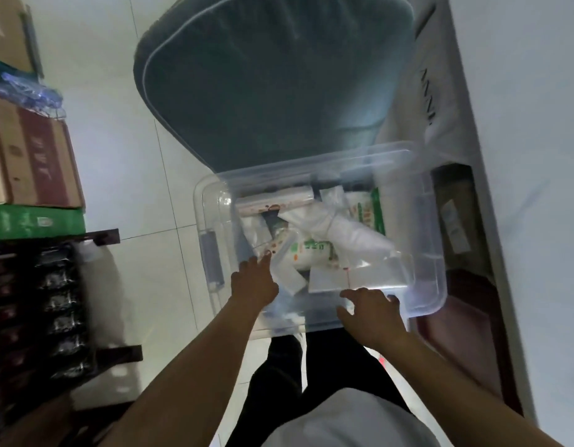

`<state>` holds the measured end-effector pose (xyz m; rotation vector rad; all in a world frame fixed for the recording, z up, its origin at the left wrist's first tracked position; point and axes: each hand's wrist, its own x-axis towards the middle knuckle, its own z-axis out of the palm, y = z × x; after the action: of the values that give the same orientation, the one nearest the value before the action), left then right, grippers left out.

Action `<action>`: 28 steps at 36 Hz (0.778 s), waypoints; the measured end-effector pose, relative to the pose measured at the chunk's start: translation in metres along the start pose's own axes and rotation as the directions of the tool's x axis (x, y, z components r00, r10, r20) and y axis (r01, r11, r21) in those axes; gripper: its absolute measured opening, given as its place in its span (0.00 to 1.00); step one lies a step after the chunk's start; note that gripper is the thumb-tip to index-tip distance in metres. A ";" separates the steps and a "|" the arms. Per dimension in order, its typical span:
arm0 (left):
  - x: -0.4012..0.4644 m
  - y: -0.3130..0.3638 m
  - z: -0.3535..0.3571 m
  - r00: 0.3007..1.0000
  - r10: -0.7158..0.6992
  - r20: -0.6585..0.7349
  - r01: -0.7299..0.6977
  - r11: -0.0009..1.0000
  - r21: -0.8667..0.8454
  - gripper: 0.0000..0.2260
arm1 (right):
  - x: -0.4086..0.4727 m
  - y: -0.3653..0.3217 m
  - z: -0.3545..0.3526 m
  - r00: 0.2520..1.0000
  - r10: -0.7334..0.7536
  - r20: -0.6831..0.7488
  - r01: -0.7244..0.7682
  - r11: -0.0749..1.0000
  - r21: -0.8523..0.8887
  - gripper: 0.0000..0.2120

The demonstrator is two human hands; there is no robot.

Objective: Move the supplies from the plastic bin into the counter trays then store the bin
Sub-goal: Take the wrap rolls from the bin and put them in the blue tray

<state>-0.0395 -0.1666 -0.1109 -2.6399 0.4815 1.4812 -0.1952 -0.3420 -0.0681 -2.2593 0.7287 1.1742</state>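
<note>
A clear plastic bin [434,285] rests on the front of a dark teal seat cushion [272,75], and its near edge overhangs my legs. Inside lie several supplies: white plastic packets with green and orange print [311,250], a white wrapped bundle [350,230], a rolled packet [276,196] and a flat clear bag [360,275]. My left hand [253,282] reaches over the near-left rim, fingers extended and touching a packet. My right hand [373,314] lies with spread fingers on the near rim. Neither hand visibly holds anything.
Stacked cardboard boxes [34,162] and a green box [37,221] stand at the left, above a dark rack of wrapped items [53,301]. A white cabinet [521,156] runs along the right, with a dark red panel [466,317] low beside the bin. The floor is pale tile [124,140].
</note>
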 end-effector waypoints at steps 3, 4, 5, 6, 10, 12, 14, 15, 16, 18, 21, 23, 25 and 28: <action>0.027 0.006 -0.001 0.997 -0.065 0.039 0.070 0.990 -0.121 0.29 | -0.005 0.011 0.012 1.000 -0.021 0.015 0.021 0.999 -0.028 0.18; 0.035 0.007 -0.002 0.996 -0.082 0.036 0.087 0.983 -0.162 0.29 | -0.007 0.014 0.015 1.000 -0.022 0.012 0.022 1.000 -0.017 0.17; 0.041 0.007 -0.003 0.995 -0.094 0.031 0.098 0.977 -0.188 0.28 | -0.009 0.017 0.017 1.000 -0.024 0.006 0.024 1.000 -0.009 0.17; 0.047 0.006 -0.004 0.994 -0.104 0.034 0.108 0.974 -0.201 0.26 | -0.010 0.020 0.019 1.000 -0.028 0.004 0.028 1.000 -0.012 0.17; 0.053 0.001 -0.002 0.991 -0.110 0.076 0.118 0.985 -0.125 0.23 | -0.015 0.025 0.019 0.998 -0.055 -0.010 0.055 0.999 0.000 0.18; 0.053 -0.002 0.000 0.993 -0.095 0.074 0.102 0.990 -0.093 0.23 | -0.015 0.025 0.016 0.999 -0.053 0.000 0.053 0.999 0.012 0.18; 0.052 -0.006 -0.001 0.995 -0.080 0.065 0.084 0.995 -0.060 0.22 | -0.015 0.024 0.014 0.999 -0.039 0.030 0.039 0.999 0.016 0.19; 0.052 -0.007 -0.001 0.996 -0.071 0.062 0.074 0.996 -0.048 0.23 | -0.015 0.023 0.013 0.999 -0.032 0.042 0.032 0.999 0.013 0.19; 0.052 -0.007 -0.002 0.996 -0.060 0.061 0.063 0.997 -0.037 0.22 | -0.015 0.022 0.011 0.998 -0.029 0.051 0.029 1.000 0.007 0.19; 0.050 -0.008 -0.004 0.997 -0.047 0.058 0.048 0.999 -0.026 0.22 | -0.014 0.020 0.006 0.998 -0.021 0.067 0.021 1.000 -0.006 0.19; 0.039 -0.009 -0.008 0.995 -0.081 0.051 0.086 0.991 -0.105 0.25 | -0.008 0.016 -0.004 0.994 0.006 0.108 -0.009 1.000 0.027 0.19; 0.025 -0.010 -0.014 0.993 -0.096 0.073 0.111 0.963 -0.245 0.29 | 0.000 0.013 -0.012 0.990 0.019 0.143 -0.043 0.985 0.165 0.19; 0.006 -0.012 -0.021 0.992 -0.099 0.077 0.122 0.900 -0.418 0.30 | 0.015 0.007 -0.022 0.988 0.007 0.157 -0.063 0.933 0.354 0.19; -0.034 -0.015 -0.029 0.994 -0.100 0.047 0.106 0.736 -0.669 0.31 | 0.048 -0.010 -0.038 0.991 0.005 0.137 -0.091 0.771 0.630 0.15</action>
<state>-0.0277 -0.1505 -0.0684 -3.0873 -0.2805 1.9063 -0.1430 -0.3698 -0.0878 -1.5868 0.9637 0.8960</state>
